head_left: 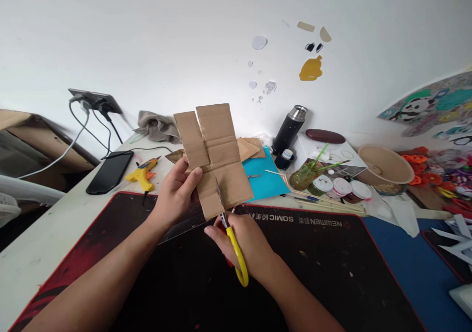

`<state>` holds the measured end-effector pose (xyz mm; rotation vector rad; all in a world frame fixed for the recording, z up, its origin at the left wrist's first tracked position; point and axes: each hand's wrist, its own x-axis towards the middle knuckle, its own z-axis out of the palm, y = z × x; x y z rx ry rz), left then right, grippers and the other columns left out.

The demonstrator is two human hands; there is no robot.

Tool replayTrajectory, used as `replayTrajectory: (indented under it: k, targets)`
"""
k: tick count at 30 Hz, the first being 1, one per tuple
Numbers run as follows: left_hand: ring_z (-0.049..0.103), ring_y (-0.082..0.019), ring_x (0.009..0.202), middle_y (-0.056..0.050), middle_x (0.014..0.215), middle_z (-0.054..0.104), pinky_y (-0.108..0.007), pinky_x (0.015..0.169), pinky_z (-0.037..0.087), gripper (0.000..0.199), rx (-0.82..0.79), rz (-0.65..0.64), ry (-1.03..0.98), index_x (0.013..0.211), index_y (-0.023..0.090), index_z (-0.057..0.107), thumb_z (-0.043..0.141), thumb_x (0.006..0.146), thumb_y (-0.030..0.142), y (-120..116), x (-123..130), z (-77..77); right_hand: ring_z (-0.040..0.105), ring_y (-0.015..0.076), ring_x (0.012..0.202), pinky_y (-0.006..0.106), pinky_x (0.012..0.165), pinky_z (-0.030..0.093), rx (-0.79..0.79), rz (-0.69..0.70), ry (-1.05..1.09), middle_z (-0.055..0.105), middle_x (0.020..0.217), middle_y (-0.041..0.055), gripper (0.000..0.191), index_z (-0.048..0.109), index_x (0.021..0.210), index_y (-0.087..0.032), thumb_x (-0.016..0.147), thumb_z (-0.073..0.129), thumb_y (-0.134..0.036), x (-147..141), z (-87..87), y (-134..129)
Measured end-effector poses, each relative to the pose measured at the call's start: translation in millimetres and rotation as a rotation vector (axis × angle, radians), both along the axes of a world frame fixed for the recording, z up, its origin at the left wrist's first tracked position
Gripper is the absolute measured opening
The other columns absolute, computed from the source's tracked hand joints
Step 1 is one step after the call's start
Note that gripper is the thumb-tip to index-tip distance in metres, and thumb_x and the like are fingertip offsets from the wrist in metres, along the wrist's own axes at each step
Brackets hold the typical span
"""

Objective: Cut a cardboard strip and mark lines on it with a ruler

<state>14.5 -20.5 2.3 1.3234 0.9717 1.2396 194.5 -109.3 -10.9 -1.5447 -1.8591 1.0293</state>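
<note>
Pinching cardboard [223,147], the left hand [177,188] hides its fingertips behind.

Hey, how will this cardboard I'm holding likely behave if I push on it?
The cardboard is probably light: the left hand holds it up by one side. It looks fairly stiff, its panels flat, though it may fold along the crosswise creases. The narrow left strip, split off at the top, could flex separately.

Cardboard [224,147] over mat [184,275] | phone [109,172] left of glue gun [141,176] | towel [157,126] behind — perhaps against wall [165,42]
</note>
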Motion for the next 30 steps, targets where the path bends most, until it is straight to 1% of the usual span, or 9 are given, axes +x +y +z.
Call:
replayTrajectory:
  k: [4,9,12,15,20,23,26,28,30]
  targets:
    - [0.047,-0.011,0.042,0.005,0.069,0.063,-0.023,0.037,0.037,0.049,0.03,-0.018,0.0,0.126,0.026,0.061,0.076,0.096,0.063,-0.2,-1.8,2.0,0.075,0.021,0.072,0.029,0.069,0.046,0.0,-0.008,-0.032,0.08,0.077,0.0034,0.024,0.073,0.087,-0.021,0.103,0.074,-0.04,-0.4,0.2,-1.2]
    - [0.047,-0.01,0.041,0.006,0.068,0.064,-0.023,0.036,0.036,0.049,0.056,-0.011,0.022,0.124,0.026,0.062,0.076,0.096,0.063,0.3,-2.7,3.2,0.077,0.0226,0.076,0.029,0.07,0.045,0.038,-0.007,-0.042,0.082,0.082,0.0053,0.021,0.072,0.086,-0.021,0.103,0.072,-0.034,-2.3,-3.8,-2.5]
    - [0.057,-0.013,0.048,0.001,0.079,0.072,-0.025,0.041,0.044,0.051,0.052,-0.009,-0.001,0.126,0.025,0.064,0.077,0.095,0.063,0.5,-1.5,3.2,0.074,0.0203,0.07,0.028,0.067,0.042,0.058,-0.007,-0.031,0.078,0.076,0.0036,0.023,0.069,0.082,-0.021,0.103,0.07,-0.029,-3.9,-5.1,-3.5]
    - [0.071,-0.02,0.068,-0.005,0.098,0.08,-0.028,0.051,0.054,0.053,0.055,-0.01,-0.029,0.128,0.025,0.064,0.078,0.093,0.063,1.2,-1.2,2.0,0.069,0.0178,0.065,0.028,0.064,0.04,0.072,-0.015,0.004,0.074,0.071,0.0023,0.026,0.065,0.079,-0.021,0.104,0.068,-0.028,-5.8,-5.7,-5.1]
    - [0.074,-0.021,0.075,-0.008,0.11,0.081,-0.03,0.057,0.058,0.054,0.035,-0.024,-0.024,0.13,0.025,0.063,0.077,0.094,0.062,3.9,-3.0,-0.5,0.066,0.0169,0.06,0.027,0.061,0.041,0.038,-0.049,0.046,0.074,0.07,0.0034,0.027,0.065,0.081,-0.022,0.106,0.062,-0.03,-9.7,-7.9,-5.7]
    - [0.073,-0.021,0.074,-0.006,0.102,0.079,-0.03,0.059,0.058,0.054,0.059,-0.024,-0.004,0.13,0.024,0.063,0.075,0.096,0.064,3.4,-0.3,-0.3,0.068,0.0176,0.061,0.027,0.061,0.042,0.038,-0.063,0.05,0.074,0.071,0.0043,0.029,0.063,0.079,-0.022,0.107,0.061,-0.031,-11.7,-11.7,-5.4]
    - [0.064,-0.018,0.059,0.0,0.078,0.072,-0.028,0.052,0.051,0.055,0.083,-0.038,0.1,0.13,0.024,0.065,0.067,0.1,0.07,-0.4,0.9,2.5,0.067,0.017,0.055,0.026,0.059,0.045,0.006,-0.07,0.13,0.069,0.063,0.0014,0.032,0.062,0.079,-0.023,0.109,0.059,-0.037,-11.2,-16.4,-6.1]
    - [0.054,-0.016,0.049,0.004,0.063,0.062,-0.027,0.047,0.044,0.057,0.088,-0.05,0.177,0.129,0.023,0.069,0.065,0.1,0.072,-2.4,-8.0,6.3,0.063,0.0166,0.048,0.026,0.055,0.046,-0.052,-0.056,0.231,0.062,0.054,-0.0022,0.037,0.06,0.08,-0.025,0.11,0.057,-0.046,-8.6,-18.0,-6.5]
    - [0.051,-0.015,0.046,0.006,0.056,0.058,-0.027,0.046,0.04,0.059,0.103,-0.022,0.263,0.134,0.022,0.07,0.068,0.1,0.07,-1.4,-31.4,11.2,0.059,0.0159,0.041,0.026,0.05,0.046,-0.077,-0.071,0.327,0.056,0.048,-0.0049,0.043,0.059,0.083,-0.025,0.11,0.054,-0.058,-5.1,-17.0,-6.1]
